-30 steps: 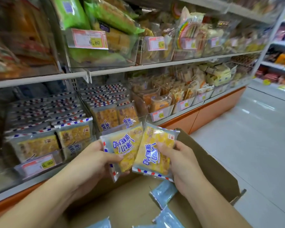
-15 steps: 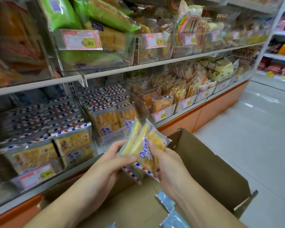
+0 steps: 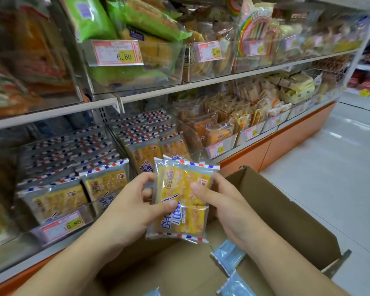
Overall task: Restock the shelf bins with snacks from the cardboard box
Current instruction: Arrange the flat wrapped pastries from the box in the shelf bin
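Observation:
Both hands hold a small stack of yellow sliced-cake packets [image 3: 183, 199] with red-and-blue striped edges, upright above the open cardboard box [image 3: 286, 212]. My left hand [image 3: 126, 212] grips the stack's left side, thumb across the front. My right hand [image 3: 224, 208] grips the right side, thumb on the front. Just beyond the stack are two clear shelf bins holding the same packets in rows: the left bin [image 3: 58, 189] and the middle bin [image 3: 150, 142]. Several pale blue packets [image 3: 229, 257] lie in the box bottom.
A shelf rail with price tags [image 3: 62, 226] runs along the bins' front. An upper shelf [image 3: 179, 86] carries bins of green-wrapped bread and cookies. More snack bins [image 3: 254, 116] continue to the right. The tiled aisle floor [image 3: 329, 167] lies right of the box.
The two packets, held side by side a second ago, have been brought together into one upright stack. Both hands moved up and closer to the shelf bins.

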Demonstrator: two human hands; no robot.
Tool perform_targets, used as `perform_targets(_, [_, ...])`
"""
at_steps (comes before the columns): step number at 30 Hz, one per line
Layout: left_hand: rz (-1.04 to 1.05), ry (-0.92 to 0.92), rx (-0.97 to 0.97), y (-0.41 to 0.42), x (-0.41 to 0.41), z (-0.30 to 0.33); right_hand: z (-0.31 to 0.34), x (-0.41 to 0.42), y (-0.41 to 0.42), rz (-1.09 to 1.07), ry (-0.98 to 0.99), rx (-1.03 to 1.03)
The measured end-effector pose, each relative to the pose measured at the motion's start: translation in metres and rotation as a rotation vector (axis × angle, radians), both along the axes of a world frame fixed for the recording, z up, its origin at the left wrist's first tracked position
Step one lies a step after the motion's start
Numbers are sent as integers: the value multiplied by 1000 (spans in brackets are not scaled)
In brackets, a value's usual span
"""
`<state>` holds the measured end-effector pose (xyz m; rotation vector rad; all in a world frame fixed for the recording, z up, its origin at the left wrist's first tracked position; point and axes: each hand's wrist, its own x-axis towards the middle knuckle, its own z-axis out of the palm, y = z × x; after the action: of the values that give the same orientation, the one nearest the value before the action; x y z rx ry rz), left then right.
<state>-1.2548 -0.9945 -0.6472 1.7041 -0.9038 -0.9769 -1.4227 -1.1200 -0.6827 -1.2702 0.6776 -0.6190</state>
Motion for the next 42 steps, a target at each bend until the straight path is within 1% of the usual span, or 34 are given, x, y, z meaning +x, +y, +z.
perform_targets(3, [-37,-113,-16,0,2,-2,1,-6,-10,43,23,-99])
perform_targets(7, [-126,-254,-20,2,9,-6,12,-10,-20,108,132,-220])
perform_targets(10, [-141,-327,-46,-2,21,-8,22,5,-24,104,208,-357])
perform_targets(12, [-146,-411,-75,-6,31,-7,28,21,-31,61,241,-463])
perform_targets(14, [-148,-583,-75,-10,46,-2,36,39,-42,27,263,-545])
perform_targets(17, [-84,-914,-46,-16,77,2,50,70,-67,-17,257,-640])
perform_targets(19, [-53,-1043,45,-18,97,-3,58,93,-87,-48,215,-678])
perform_targets(21, [-75,-1077,152,-18,108,-12,62,115,-107,-65,196,-722])
perform_targets(23, [-113,-1116,196,-17,112,-19,62,136,-126,-26,231,-777])
perform_targets(29, [-111,-1183,207,-18,118,-28,32,179,-148,212,475,-854])
perform_targets(31, [-111,-1197,194,-18,119,-31,16,189,-146,280,522,-910])
perform_targets(34, [-106,-1199,171,-19,119,-32,-3,199,-140,318,555,-976])
perform_targets(36, [-104,-1201,163,-18,119,-32,-9,201,-140,284,591,-1093])
perform_targets(37, [-103,-1197,162,-17,119,-32,-10,200,-141,268,584,-1118])
perform_targets(40, [-102,-1178,151,-16,120,-33,-6,188,-141,276,481,-1048])
perform_targets(42, [-103,-1181,149,-16,121,-34,-8,183,-140,280,479,-1089])
